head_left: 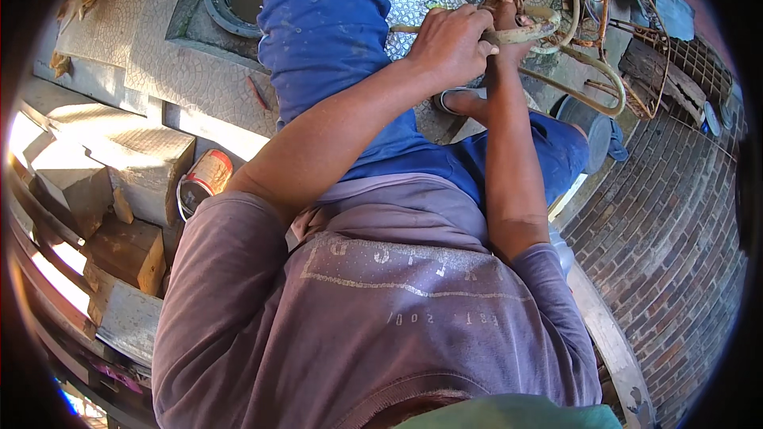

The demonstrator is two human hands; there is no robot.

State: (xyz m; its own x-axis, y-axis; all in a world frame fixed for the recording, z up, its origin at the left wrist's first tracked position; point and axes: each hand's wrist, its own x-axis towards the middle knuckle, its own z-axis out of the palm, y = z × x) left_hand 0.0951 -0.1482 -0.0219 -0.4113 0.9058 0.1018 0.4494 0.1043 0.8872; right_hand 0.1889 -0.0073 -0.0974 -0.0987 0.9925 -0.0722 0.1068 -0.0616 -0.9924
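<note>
A cream-coloured bent tube frame (531,31) with curved loops stands in front of me, at the upper right. My left hand (453,42) is closed on one of its bent tubes, fingers wrapped over the end of a loop. Close beside it, my right hand (511,32) grips the same part of the frame, its fingers partly hidden behind the tube and my left fingers. A thin brownish rod (404,28) sticks out to the left of my left hand; whether it belongs to the frame I cannot tell. Rusty thin rods (606,8) rise within the frame's right side.
A round black rim (213,0) lies in a recess at the upper left. Wooden blocks (119,155) and a red tin can (211,173) stand to my left. To my right are brick paving (675,214), a grey bucket (584,123) and a weathered log (664,79).
</note>
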